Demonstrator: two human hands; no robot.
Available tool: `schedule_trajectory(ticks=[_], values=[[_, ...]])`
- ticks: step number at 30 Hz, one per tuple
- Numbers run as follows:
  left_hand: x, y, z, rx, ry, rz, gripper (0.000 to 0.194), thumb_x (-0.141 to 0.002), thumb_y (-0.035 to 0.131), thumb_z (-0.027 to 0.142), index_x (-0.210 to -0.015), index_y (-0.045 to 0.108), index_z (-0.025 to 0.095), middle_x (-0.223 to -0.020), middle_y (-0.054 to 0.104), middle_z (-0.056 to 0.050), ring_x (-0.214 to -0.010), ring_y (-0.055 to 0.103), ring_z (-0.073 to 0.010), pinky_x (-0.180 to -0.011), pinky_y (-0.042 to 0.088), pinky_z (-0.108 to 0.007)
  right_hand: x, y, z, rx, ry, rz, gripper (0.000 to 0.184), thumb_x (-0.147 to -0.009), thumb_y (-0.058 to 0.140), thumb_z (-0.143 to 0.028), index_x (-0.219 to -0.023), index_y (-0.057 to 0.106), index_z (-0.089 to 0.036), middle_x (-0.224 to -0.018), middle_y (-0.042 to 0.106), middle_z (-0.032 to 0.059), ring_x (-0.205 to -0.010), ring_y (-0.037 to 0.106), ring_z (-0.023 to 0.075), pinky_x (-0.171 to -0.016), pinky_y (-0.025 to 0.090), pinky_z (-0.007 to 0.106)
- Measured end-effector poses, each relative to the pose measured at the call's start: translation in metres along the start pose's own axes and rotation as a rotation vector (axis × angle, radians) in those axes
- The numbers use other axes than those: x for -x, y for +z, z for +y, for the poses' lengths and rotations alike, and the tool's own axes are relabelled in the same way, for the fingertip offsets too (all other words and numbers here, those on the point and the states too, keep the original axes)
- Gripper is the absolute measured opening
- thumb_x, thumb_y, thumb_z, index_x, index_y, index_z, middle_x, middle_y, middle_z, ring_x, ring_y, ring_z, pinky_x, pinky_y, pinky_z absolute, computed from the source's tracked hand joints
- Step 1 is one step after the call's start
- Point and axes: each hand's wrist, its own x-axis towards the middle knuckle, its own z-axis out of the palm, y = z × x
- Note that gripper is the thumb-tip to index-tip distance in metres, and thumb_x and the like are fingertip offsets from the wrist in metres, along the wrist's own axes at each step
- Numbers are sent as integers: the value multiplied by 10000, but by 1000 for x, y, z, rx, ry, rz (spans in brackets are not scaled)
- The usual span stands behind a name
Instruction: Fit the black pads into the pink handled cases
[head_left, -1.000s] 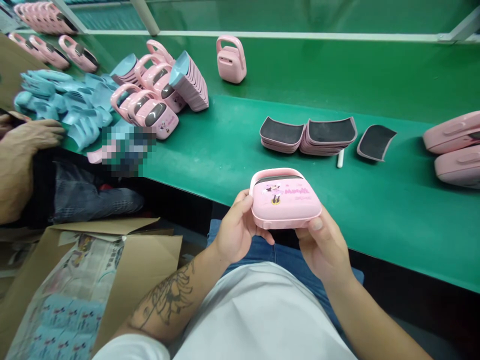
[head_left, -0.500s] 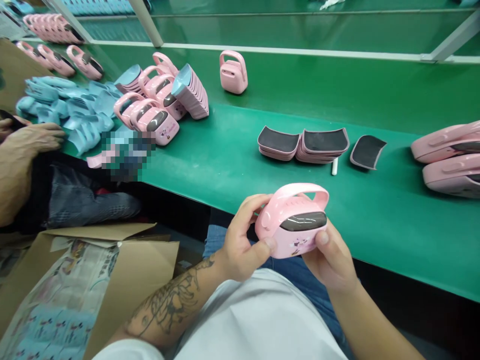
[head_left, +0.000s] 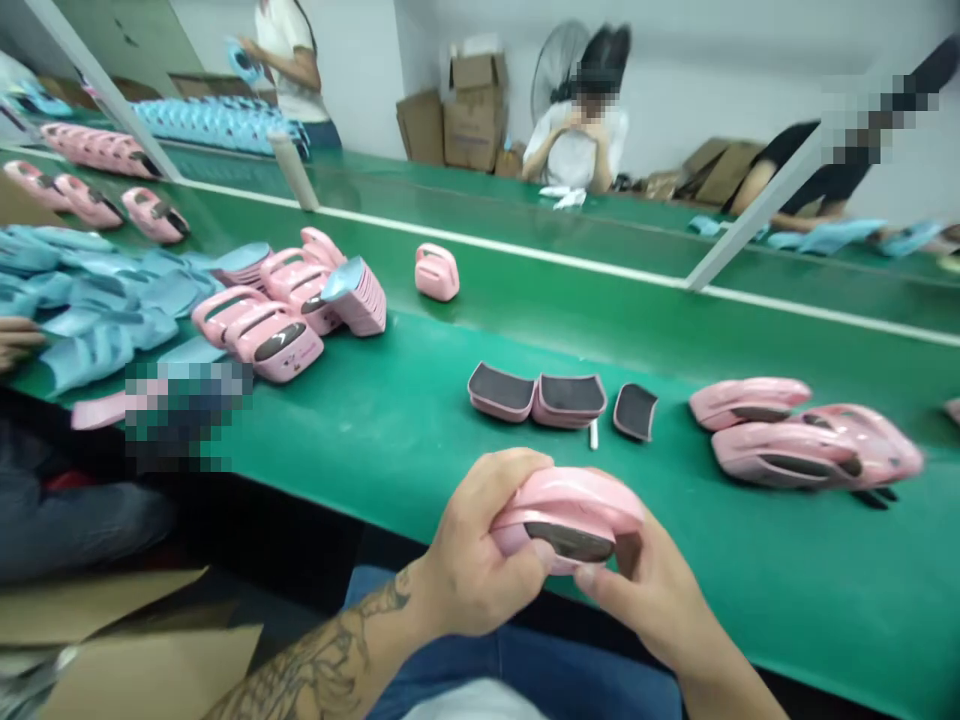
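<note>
Between my two hands is a pink plastic device with a carry handle and a dark oval window (head_left: 566,500), tilted so its top and handle face me. My left hand (head_left: 480,545) wraps its left end, thumb on the lower edge by the window. Round the right end curls my right hand (head_left: 656,590), its thumb at the lower front edge. Just beyond on the green table lie two stacks of curved pink panels with black faces (head_left: 571,400), a single such panel (head_left: 636,412) and a small white stick (head_left: 594,434).
More pink devices lie at the right (head_left: 795,450) and stand at the left (head_left: 281,345), beside stacked panels (head_left: 360,300) and a pile of light blue plastic parts (head_left: 112,300). One pink device (head_left: 436,272) stands farther back. Other people sit across the table; a cardboard box (head_left: 150,670) is lower left.
The device has tipped, so its printed front has turned down and its handle shows from above. My view has lifted, bringing the far side of the room into sight.
</note>
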Motion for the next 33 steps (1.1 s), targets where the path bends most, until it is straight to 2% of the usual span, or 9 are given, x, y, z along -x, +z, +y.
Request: schedule_trajectory(ticks=[3,6,9,12,16,19,25,29,33], values=[[-60,-12,-11,2,57,20,511,-907,643,309,-1415,593,274,-1386,627,-93,-1285,573,-307,-1144,417,-452,-47,-36,-26,134,-65,130,668,-728,848,-425,-1327,617,-241,-1298,707,115,-1190,666,353,-1008,547,512],[-112,-36,-47,-75,61,383,289,-959,570,345,-1175,725,230,-1187,707,-86,-1158,635,-259,-1107,442,-420,-113,-70,-40,313,-37,409,637,-706,839,-384,-1289,635,-224,-1213,736,70,-1117,685,304,-968,555,443],[-138,-57,-99,-156,-7,735,281,-945,534,357,-1039,714,163,-1040,710,-94,-1001,665,-232,-972,517,-390,-183,-102,-32,398,70,664,585,-688,843,-314,-1222,638,-193,-1124,739,51,-985,699,252,-855,582,361],[-135,-70,-135,-130,-115,665,306,-936,504,379,-1006,693,149,-974,709,-88,-892,671,-220,-839,548,-363,-237,-128,-9,450,164,809,542,-743,855,-289,-1216,627,-151,-1136,712,76,-983,684,234,-868,578,370],[-124,-75,-139,-279,-105,284,323,-923,556,390,-1124,692,177,-1078,680,-83,-897,650,-206,-777,530,-328,-278,-149,25,494,296,963,362,-985,659,-366,-1285,613,-169,-1284,642,100,-1088,666,241,-921,579,457],[-125,-74,-132,-407,-140,150,322,-893,595,365,-1144,698,192,-1020,636,-57,-863,624,-190,-790,520,-321,-291,-157,46,530,361,1024,381,-986,659,-369,-1313,606,-181,-1341,618,108,-1155,645,261,-967,562,484],[-130,-73,-131,-501,-196,186,206,-859,584,279,-963,749,211,-868,578,-20,-782,591,-170,-770,492,-312,-285,-157,62,585,277,1042,408,-966,679,-368,-1316,601,-174,-1379,591,117,-1222,603,290,-1031,510,533],[-129,-73,-134,-501,-211,201,187,-847,580,275,-912,749,228,-842,602,-9,-753,592,-162,-737,477,-300,-251,-134,45,639,-43,1020,511,-871,703,-293,-1326,570,-102,-1380,551,211,-1285,543,344,-1111,429,545],[-129,-75,-137,-537,-266,234,201,-821,605,287,-973,719,220,-839,642,-6,-751,608,-175,-722,476,-304,-189,-72,35,690,-461,868,339,-912,588,-281,-1233,618,-177,-1182,653,125,-1061,636,267,-979,529,477]])
